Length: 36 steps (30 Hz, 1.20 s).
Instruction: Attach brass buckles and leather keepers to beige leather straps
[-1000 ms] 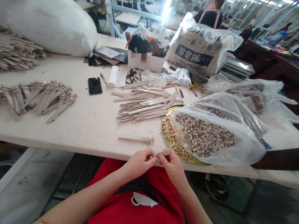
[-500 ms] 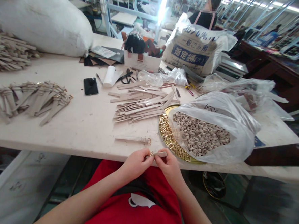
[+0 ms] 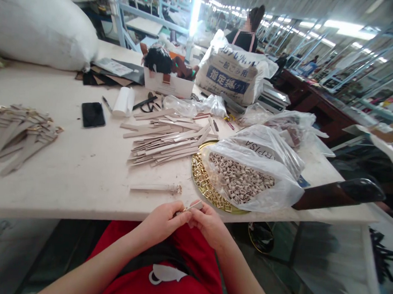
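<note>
My left hand (image 3: 169, 220) and my right hand (image 3: 209, 225) meet at the table's front edge, fingers closed on a short beige strap (image 3: 196, 205). A small gold buckle shows by the left fingertips; most of the strap is hidden by the fingers. Just beyond lies a finished-looking buckled strap (image 3: 152, 188), flat on the table. Behind it spreads a pile of flat beige strips (image 3: 168, 141). To the right, gold buckles (image 3: 203, 176) fill the visible part of a round tray, partly covered by a clear plastic bag (image 3: 280, 192) of small beige loops (image 3: 244, 178).
At left lies a heap of buckled straps (image 3: 20, 132), with a phone (image 3: 93, 115) and a white roll (image 3: 124, 101) nearby. Scissors (image 3: 149, 100), a white box (image 3: 169, 84) and a large printed sack (image 3: 234, 74) stand farther back. A dark bar (image 3: 340, 194) juts out right.
The camera view has turned to the right, so the table's things appear farther left. Both hands still hold the strap, which now tilts more steeply, its free end raised.
</note>
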Available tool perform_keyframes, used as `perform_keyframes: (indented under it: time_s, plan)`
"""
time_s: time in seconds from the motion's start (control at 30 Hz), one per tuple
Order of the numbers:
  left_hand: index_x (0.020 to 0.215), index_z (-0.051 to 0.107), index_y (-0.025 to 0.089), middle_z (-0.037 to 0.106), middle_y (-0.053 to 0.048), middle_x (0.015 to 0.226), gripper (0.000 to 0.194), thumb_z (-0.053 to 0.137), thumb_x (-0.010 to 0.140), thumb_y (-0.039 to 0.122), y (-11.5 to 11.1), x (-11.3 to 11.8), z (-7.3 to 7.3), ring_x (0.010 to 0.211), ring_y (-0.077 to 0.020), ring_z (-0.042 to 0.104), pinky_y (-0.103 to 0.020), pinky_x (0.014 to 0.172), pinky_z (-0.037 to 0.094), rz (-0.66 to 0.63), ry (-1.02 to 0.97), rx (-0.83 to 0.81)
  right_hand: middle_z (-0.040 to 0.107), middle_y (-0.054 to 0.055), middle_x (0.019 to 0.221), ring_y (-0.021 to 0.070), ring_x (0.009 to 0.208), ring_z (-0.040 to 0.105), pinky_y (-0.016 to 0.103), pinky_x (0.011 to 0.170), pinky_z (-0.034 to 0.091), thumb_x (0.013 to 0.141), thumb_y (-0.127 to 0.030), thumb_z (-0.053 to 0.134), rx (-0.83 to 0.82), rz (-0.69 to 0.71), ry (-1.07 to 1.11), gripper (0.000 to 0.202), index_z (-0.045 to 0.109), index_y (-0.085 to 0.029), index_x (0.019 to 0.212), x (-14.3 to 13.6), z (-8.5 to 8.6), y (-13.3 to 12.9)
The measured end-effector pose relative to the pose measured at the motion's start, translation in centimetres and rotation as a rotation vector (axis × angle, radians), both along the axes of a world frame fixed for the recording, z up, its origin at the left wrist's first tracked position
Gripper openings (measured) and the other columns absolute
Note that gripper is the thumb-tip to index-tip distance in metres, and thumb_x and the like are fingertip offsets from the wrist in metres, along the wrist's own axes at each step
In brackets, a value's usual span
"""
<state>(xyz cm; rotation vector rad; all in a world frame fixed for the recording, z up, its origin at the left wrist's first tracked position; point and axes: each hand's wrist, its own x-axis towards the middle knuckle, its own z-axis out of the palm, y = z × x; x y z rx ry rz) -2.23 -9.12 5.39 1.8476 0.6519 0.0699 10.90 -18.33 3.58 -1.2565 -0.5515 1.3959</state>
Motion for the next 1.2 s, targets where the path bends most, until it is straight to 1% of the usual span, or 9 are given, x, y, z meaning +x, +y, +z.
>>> perform_keyframes:
  time_s: [0.1,0.17,0.37,0.57,0.63,0.8,0.87,1.1,1.2]
  plan:
    - [0.066,0.044,0.017,0.046,0.003,0.062,0.025,0.035,0.083,0.033,-0.2,-0.1,0.7,0.061,-0.0116,0.042,-0.022,0.055,0.028,-0.004,-0.022,0.054,0.046,-0.005,0.054,0.0077,0.048,0.038,0.022,0.05,0.03,0.069,-0.037,0.065,-0.003,-0.022,0.163,0.023,0.052,-0.018,0.067,0.0,-0.9,0.0]
    - [0.066,0.043,0.017,0.045,0.003,0.062,0.021,0.036,0.081,0.028,-0.2,-0.1,0.8,0.061,-0.0112,0.041,-0.022,0.055,0.028,0.001,-0.012,0.044,0.045,-0.006,0.053,0.008,0.048,0.037,0.022,0.05,0.03,0.069,-0.04,0.065,-0.008,-0.035,0.134,0.025,0.052,-0.019,0.066,-0.2,-0.9,-0.1]
    - [0.061,0.038,0.018,0.037,0.005,0.055,0.02,0.038,0.078,0.028,-0.4,-0.1,0.4,0.055,-0.01,0.036,-0.022,0.051,0.026,0.097,0.018,-0.028,0.051,-0.003,0.06,0.0106,0.057,0.043,0.024,0.057,0.033,0.072,-0.036,0.063,0.074,-0.135,-0.44,0.019,0.056,-0.019,0.071,-0.7,0.6,-0.4]
    - [0.064,0.041,0.017,0.042,0.005,0.058,0.025,0.037,0.082,0.034,-1.0,-0.2,0.2,0.056,-0.0096,0.039,-0.021,0.053,0.028,0.109,-0.076,-0.082,0.046,-0.004,0.059,0.0087,0.051,0.039,0.023,0.052,0.035,0.073,-0.039,0.06,0.0,-0.052,0.096,0.023,0.052,-0.018,0.067,-0.5,0.2,-0.2]
    - [0.064,0.041,0.017,0.042,0.005,0.057,0.025,0.036,0.082,0.033,-0.9,-0.2,0.0,0.056,-0.0096,0.039,-0.021,0.053,0.028,0.114,-0.069,-0.088,0.046,-0.004,0.059,0.0086,0.051,0.039,0.023,0.051,0.036,0.072,-0.039,0.06,-0.005,-0.052,0.095,0.023,0.051,-0.018,0.067,-0.6,0.1,-0.1]
    - [0.063,0.04,0.018,0.043,0.004,0.057,0.025,0.037,0.082,0.033,-1.1,-0.1,-1.0,0.056,-0.0105,0.039,-0.022,0.052,0.025,0.162,0.027,0.039,0.051,-0.002,0.062,0.0118,0.058,0.044,0.024,0.055,0.035,0.071,-0.032,0.06,0.009,-0.125,-0.537,0.015,0.054,-0.019,0.07,-1.2,0.5,-0.3]
    - [0.062,0.039,0.018,0.043,0.004,0.057,0.027,0.036,0.083,0.034,-1.3,-0.1,-1.2,0.056,-0.0108,0.038,-0.023,0.051,0.024,0.176,0.068,0.118,0.052,-0.002,0.063,0.0125,0.06,0.045,0.024,0.055,0.035,0.07,-0.03,0.06,-0.014,-0.121,-0.68,0.013,0.054,-0.019,0.069,-1.3,0.4,-0.4]
    - [0.065,0.047,0.017,0.047,0.003,0.059,0.037,0.04,0.081,0.049,-0.8,-0.8,-0.5,0.056,-0.0111,0.04,-0.022,0.05,0.022,0.005,0.076,0.117,0.046,-0.005,0.057,0.0089,0.053,0.041,0.023,0.054,0.034,0.071,-0.03,0.058,-0.077,0.039,-0.16,0.017,0.046,-0.019,0.066,-0.7,-0.7,-0.4]
    - [0.06,0.044,0.017,0.042,0.004,0.055,0.038,0.044,0.078,0.051,-0.2,-0.6,-0.9,0.053,-0.0101,0.037,-0.021,0.048,0.023,0.03,0.07,0.038,0.044,-0.006,0.057,0.0088,0.053,0.039,0.022,0.052,0.032,0.071,-0.032,0.06,-0.052,0.018,-0.302,0.019,0.046,-0.019,0.068,-1.0,-0.3,-0.6]
